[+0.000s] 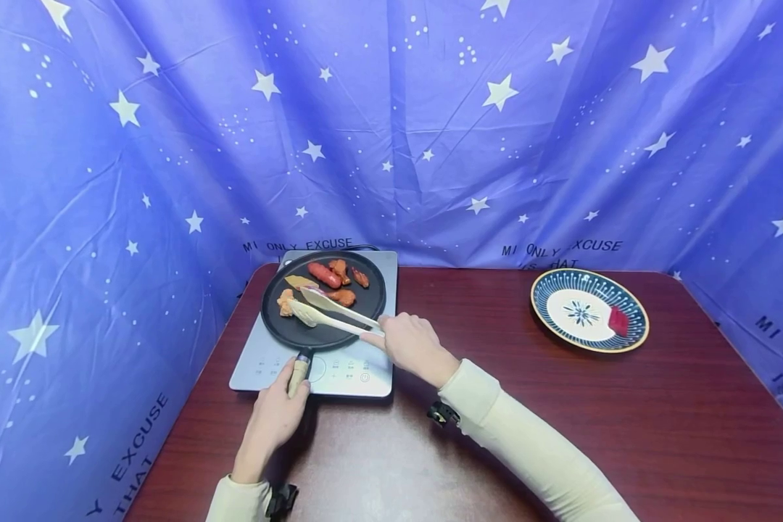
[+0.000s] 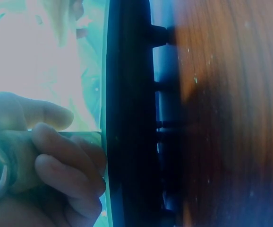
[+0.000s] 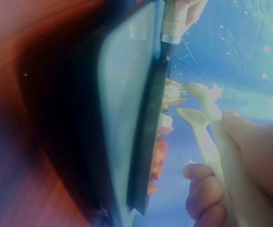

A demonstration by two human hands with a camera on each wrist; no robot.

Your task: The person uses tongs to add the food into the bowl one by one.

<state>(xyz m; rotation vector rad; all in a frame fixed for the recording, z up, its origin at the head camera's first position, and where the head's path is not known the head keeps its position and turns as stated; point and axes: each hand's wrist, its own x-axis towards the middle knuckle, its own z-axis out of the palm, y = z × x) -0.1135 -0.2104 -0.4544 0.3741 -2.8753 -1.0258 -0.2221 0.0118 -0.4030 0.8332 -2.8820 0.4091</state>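
My left hand [image 1: 277,409] grips the wooden handle [image 1: 298,373] of a black flat frying pan [image 1: 322,335]; its curled fingers [image 2: 63,175] show in the left wrist view. In my right hand [image 1: 414,348] are cream-coloured tongs [image 1: 342,324], their tips over the pan's left part. Beside the tips lies a light brown food piece [image 1: 286,302]; whether they touch it I cannot tell. Also in the pan are a red sausage [image 1: 324,275], a flat yellowish piece [image 1: 300,282] and several browned meat pieces [image 1: 342,297]. Thumb and fingers press the tongs' arms from both sides in the right wrist view.
Under the pan stands a white induction cooker [image 1: 257,366] with touch controls along its front. On the right of the dark red table [image 1: 496,312] is a blue-and-white patterned plate [image 1: 577,296] bearing a red piece [image 1: 618,321]. A blue star-printed curtain [image 1: 391,145] surrounds the table's back and sides.
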